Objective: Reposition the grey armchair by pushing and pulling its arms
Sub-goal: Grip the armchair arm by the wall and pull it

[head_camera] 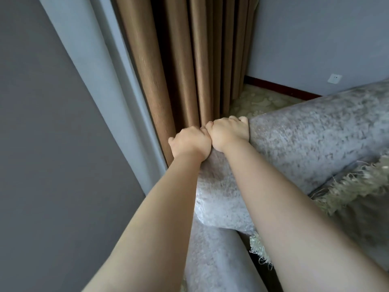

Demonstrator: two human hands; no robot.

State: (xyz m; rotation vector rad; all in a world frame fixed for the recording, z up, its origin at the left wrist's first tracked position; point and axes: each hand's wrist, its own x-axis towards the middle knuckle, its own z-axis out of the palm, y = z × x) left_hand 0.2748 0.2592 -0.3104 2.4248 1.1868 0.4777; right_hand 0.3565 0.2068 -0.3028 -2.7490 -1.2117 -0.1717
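Hands met side by side on the far upper corner of the grey armchair (305,133), where its padded arm (219,194) ran up from the near edge of the view and joined the back (328,114) stretching off to the right. The left hand (189,142) lay on the left of the corner, knuckles up, with its thumb (171,141) spread out towards the curtain. The right hand (228,131) sat just beside it, touching it at the knuckles. On both hands the fingers (242,119) were curled over the far edge of the padding and gripped it; their tips were hidden behind the edge. Both bare forearms reached in from the near side, the left one (151,211) along the outer side of the arm of the chair and the right one (294,207) across its inner side.

The armchair filled the right and near middle of the scene, and its gripped corner stood close against a brown curtain (168,60) hanging in heavy folds. Left of the curtain ran a pale frame (101,81) and a grey wall (42,144). A pale fringed throw (347,182) lay over the seat on the right, and part of its fringe (260,249) showed by the near end of the chair's arm. Beyond the chair back, a patch of pale patterned carpet (259,100) reached a dark red skirting board (280,87) under a blue-grey wall (315,39), which carried a white socket (334,78) low down.
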